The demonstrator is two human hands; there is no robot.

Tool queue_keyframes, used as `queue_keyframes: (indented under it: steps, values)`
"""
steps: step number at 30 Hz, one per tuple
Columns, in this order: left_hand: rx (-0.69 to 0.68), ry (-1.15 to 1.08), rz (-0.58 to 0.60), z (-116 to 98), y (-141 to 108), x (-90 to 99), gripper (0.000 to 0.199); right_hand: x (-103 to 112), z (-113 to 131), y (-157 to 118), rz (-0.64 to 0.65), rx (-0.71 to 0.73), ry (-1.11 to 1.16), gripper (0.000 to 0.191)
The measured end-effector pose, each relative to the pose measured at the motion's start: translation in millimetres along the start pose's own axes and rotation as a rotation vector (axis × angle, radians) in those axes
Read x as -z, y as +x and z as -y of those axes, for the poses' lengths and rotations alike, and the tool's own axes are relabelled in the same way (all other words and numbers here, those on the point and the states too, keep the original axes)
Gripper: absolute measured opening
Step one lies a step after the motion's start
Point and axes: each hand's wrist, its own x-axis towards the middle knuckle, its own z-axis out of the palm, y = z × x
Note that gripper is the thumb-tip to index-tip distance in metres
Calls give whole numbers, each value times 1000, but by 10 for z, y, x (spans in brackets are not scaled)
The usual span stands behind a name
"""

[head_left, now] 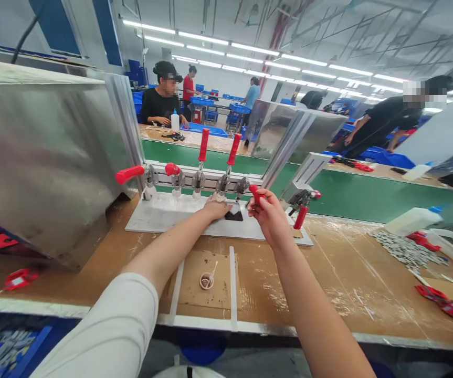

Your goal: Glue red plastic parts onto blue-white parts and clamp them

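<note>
A brown workbench [328,294] carries a grey metal fixture plate [159,215] with a row of red-handled toggle clamps [202,157] along its back edge. The right hand [269,215] is clenched around the red handle [255,193] of one clamp, its fingers covering most of the handle. The left hand [216,207] lies flat on the plate, touching a small dark part [234,214]; its fingers look loose, gripping nothing, though the fingertips are hidden behind the clamp bases. Nearer, a small cup [206,281] with a stick stands between two white strips. A pile of small grey pieces [403,249] lies at the right, partly cut off.
</note>
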Motion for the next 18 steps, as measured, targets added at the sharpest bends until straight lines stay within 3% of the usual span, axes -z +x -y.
queue_keyframes:
  steps: [2,4,7,8,10,13,15,18]
  values:
    - [4,30,25,35,-397,1,75,-24,-14,-20,-62,-15,33,40]
    - [-25,70,55,127,-965,26,74,-59,-34,-30,-129,-28,71,41]
    - [-265,230,47,297,-2040,214,53,-118,-97,-18,-199,-20,95,35]
    - [-275,277,37,354,-2430,335,44,-141,-120,-28,-208,2,99,31]
    - [-92,335,95,504,-3187,657,40,-193,-152,-97,-209,39,103,22]
    - [419,412,106,940,-4053,1187,50,-269,-155,-272,-217,47,108,14]
    - [676,405,32,1334,-4351,1404,49,-301,-148,-355,-228,60,118,14]
    - [872,286,-43,1828,-4481,1399,54,-293,-162,-322,-204,156,98,25]
